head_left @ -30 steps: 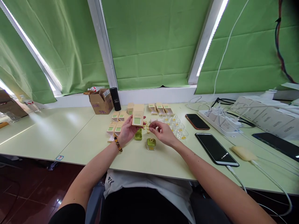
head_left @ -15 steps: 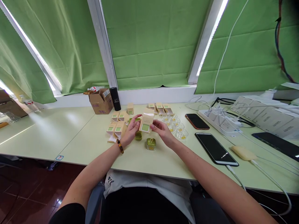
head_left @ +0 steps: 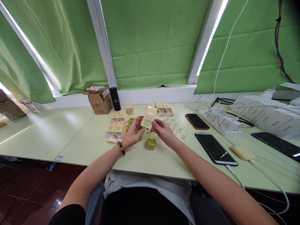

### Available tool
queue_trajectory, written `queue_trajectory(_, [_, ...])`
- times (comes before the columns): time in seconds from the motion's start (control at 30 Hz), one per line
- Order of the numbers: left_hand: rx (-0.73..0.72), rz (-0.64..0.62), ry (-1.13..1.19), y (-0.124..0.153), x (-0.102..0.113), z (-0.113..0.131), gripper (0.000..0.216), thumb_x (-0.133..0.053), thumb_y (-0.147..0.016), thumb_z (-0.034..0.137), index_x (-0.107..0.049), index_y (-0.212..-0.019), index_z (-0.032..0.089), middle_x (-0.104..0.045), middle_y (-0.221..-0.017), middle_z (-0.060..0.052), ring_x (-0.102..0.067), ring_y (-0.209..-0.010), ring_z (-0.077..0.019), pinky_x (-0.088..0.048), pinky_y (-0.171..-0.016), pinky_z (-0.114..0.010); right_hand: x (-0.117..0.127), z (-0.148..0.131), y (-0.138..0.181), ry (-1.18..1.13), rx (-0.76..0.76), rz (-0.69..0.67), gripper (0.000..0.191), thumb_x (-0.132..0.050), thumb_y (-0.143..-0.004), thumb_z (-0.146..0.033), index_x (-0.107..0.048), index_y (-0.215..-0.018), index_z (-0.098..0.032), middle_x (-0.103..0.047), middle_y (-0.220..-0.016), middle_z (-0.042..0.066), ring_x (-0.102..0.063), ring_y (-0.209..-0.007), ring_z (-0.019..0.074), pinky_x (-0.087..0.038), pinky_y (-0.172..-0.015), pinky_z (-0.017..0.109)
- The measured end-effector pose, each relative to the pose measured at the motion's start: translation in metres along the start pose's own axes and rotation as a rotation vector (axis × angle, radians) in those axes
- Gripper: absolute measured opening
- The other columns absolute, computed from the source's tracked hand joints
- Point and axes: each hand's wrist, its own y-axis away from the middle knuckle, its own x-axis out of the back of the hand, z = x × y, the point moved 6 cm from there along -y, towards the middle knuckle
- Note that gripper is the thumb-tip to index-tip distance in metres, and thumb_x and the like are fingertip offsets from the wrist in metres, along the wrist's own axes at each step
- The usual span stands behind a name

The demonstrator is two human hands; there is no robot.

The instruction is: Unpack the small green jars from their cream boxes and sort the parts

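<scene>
Both my hands hold one small beige carton with a green label (head_left: 148, 119), tilted, just above the table. My left hand (head_left: 133, 132) grips its lower left edge with closed fingers; a beaded bracelet sits on that wrist. My right hand (head_left: 163, 130) pinches its right side. Below the carton a small green case (head_left: 151, 143) stands on the pale table (head_left: 77, 137). More beige cartons (head_left: 116, 126) lie to the left of my left hand. Several clear little tubs with yellow contents (head_left: 177, 126) sit to the right of my right hand.
A brown cardboard box (head_left: 101, 101) and a black cylinder (head_left: 114, 98) stand at the back by the window. Two phones (head_left: 215, 148) (head_left: 197, 121), a power strip with cables (head_left: 219, 120), a yellow pad (head_left: 242, 153) and white boxes (head_left: 264, 115) fill the right side.
The carton went from my left hand alone to both hands, shifting right and tilting. My right hand rose from the table to pinch it.
</scene>
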Motion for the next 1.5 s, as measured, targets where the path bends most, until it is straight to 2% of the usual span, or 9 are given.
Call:
queue_trajectory(0.23, [0.045, -0.001, 0.022, -0.0010, 0.0011, -0.0016, 0.063, -0.072, -0.095, 0.048, -0.040, -0.145, 0.024, -0.056, -0.148, -0.017, -0.051, -0.144, -0.0306, -0.045, -0.113, -0.044, 0.0038, 0.0063, -0.0037, 0.085, 0.020, 0.028, 0.055, -0.088, -0.074, -0.064, -0.073, -0.106, -0.022, -0.081, -0.099, 0.007, -0.071, -0.081, 0.0194, -0.058, -0.068, 0.034])
queue_trajectory(0.47, [0.094, -0.005, 0.080, -0.0003, 0.0000, -0.0005, 0.061, -0.071, -0.095, 0.047, -0.038, -0.141, 0.024, -0.058, -0.142, -0.015, -0.059, -0.130, -0.0273, -0.046, -0.109, -0.044, 0.0002, 0.0025, -0.0028, 0.153, 0.058, 0.025, 0.062, -0.088, -0.071, -0.067, -0.069, -0.110, -0.023, -0.081, -0.099, 0.007, -0.069, -0.080, 0.0186, -0.057, -0.069, 0.034])
queue_trajectory(0.83, [0.108, 0.012, 0.091, -0.0017, 0.0004, -0.0014, 0.061, -0.065, -0.083, 0.023, -0.037, -0.136, 0.024, -0.055, -0.137, -0.011, -0.056, -0.128, -0.0258, -0.046, -0.104, -0.039, -0.0010, 0.0040, -0.0018, 0.166, 0.045, 0.049, 0.065, -0.091, -0.066, -0.068, -0.066, -0.106, -0.023, -0.082, -0.093, 0.006, -0.070, -0.077, 0.0191, -0.056, -0.070, 0.035])
queue_trajectory(1.03, [0.086, 0.007, 0.058, -0.0011, -0.0001, -0.0026, 0.067, -0.065, -0.077, 0.015, -0.039, -0.137, 0.025, -0.054, -0.139, -0.010, -0.057, -0.123, -0.0248, -0.048, -0.089, -0.034, -0.0019, 0.0051, -0.0012, 0.128, 0.018, 0.049, 0.062, -0.088, -0.070, -0.070, -0.068, -0.103, -0.022, -0.080, -0.085, 0.006, -0.072, -0.074, 0.0207, -0.057, -0.068, 0.036])
queue_trajectory(1.1, [0.076, 0.000, 0.052, -0.0004, -0.0005, -0.0024, 0.066, -0.068, -0.080, 0.019, -0.039, -0.139, 0.026, -0.053, -0.142, -0.011, -0.056, -0.125, -0.0255, -0.048, -0.088, -0.033, -0.0016, 0.0046, -0.0011, 0.111, 0.010, 0.055, 0.061, -0.088, -0.070, -0.069, -0.069, -0.103, -0.021, -0.079, -0.084, 0.006, -0.072, -0.073, 0.0203, -0.058, -0.069, 0.035])
queue_trajectory(1.3, [0.055, -0.021, 0.086, 0.0009, -0.0021, 0.0028, 0.061, -0.068, -0.097, 0.049, -0.038, -0.145, 0.026, -0.052, -0.147, -0.014, -0.055, -0.133, -0.0271, -0.047, -0.107, -0.040, 0.0006, 0.0045, -0.0015, 0.090, 0.004, 0.069, 0.061, -0.090, -0.069, -0.067, -0.070, -0.103, -0.020, -0.080, -0.086, 0.007, -0.072, -0.073, 0.0187, -0.059, -0.069, 0.034])
queue_trajectory(1.5, [0.071, -0.012, 0.095, 0.0000, -0.0022, 0.0020, 0.064, -0.069, -0.096, 0.054, -0.039, -0.144, 0.026, -0.052, -0.147, -0.014, -0.054, -0.134, -0.0276, -0.047, -0.110, -0.041, 0.0004, 0.0057, -0.0019, 0.111, 0.005, 0.057, 0.060, -0.089, -0.071, -0.068, -0.070, -0.104, -0.020, -0.080, -0.085, 0.007, -0.075, -0.073, 0.0213, -0.059, -0.068, 0.035])
